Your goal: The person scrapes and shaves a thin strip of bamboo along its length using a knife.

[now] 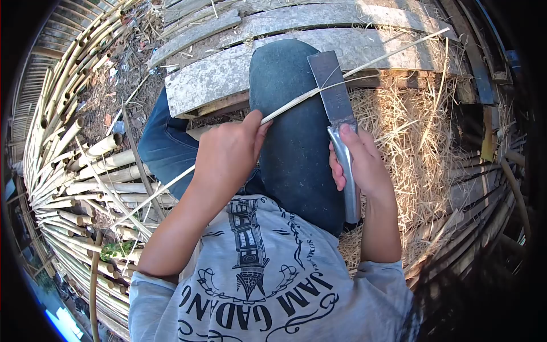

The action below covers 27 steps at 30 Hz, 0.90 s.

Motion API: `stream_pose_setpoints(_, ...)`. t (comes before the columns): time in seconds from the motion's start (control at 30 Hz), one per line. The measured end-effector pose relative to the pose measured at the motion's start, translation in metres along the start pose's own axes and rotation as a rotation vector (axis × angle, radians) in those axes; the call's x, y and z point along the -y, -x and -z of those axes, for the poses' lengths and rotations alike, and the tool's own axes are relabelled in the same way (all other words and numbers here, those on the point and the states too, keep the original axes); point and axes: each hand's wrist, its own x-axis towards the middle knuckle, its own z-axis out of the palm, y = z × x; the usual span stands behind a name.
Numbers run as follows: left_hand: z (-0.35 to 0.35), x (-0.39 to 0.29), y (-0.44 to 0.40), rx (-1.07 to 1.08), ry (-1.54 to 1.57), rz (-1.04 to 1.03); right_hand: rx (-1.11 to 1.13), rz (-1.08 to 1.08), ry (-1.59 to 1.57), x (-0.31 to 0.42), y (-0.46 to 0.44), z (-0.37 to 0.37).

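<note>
Shirt [268,251] in front, knife [336,105] and pale strip [296,101] in two bare hands

The grey shirt, printed in black with a tower and the words JAM GADANG, fills the bottom of the view; above it, the left hand [228,145] is closed firmly round the strip, thumb laid along it; the right hand [366,159] is wrapped round the knife's metal handle [351,199], fingers curled and thumb up near the blade [327,74].

Beneath the hands are the blue jeans [296,165], one knee raised; the strip slants from lower left, through the left hand and over this knee, to the upper right, its tip above the planks [222,80]; the broad dark blade crosses the strip at the knee's right side; a thin sliver [362,77] stands off the strip there; how deep the edge sits cannot be told.

Lower and farther off, straw-coloured shavings [393,176] cover the ground to the right; the weathered planks lie side by side beyond the knee, striped with sun and shadow; to the left, many bamboo poles [102,149] lie heaped, several showing hollow ends.
</note>
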Motion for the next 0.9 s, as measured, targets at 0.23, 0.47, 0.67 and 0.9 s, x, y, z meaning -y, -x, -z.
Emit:
stream_pose_setpoints(0.23, 0.011, -0.005, -0.005, 0.025, -0.045, -0.009, 0.073, -0.035, -0.204, -0.007, -0.009, 0.007)
stream_pose_setpoints(0.47, 0.007, -0.011, -0.013, 0.011, -0.017, -0.035, -0.148, 0.047, 0.049, 0.001, -0.003, -0.003)
stream_pose_setpoints(0.67, 0.011, -0.010, -0.019, -0.004, -0.069, -0.107, -0.010, -0.007, -0.127, -0.007, -0.011, 0.009)
stream_pose_setpoints(0.9, 0.010, -0.008, -0.021, 0.011, -0.060, -0.116, 0.112, 0.007, -0.299, -0.014, -0.015, 0.014)
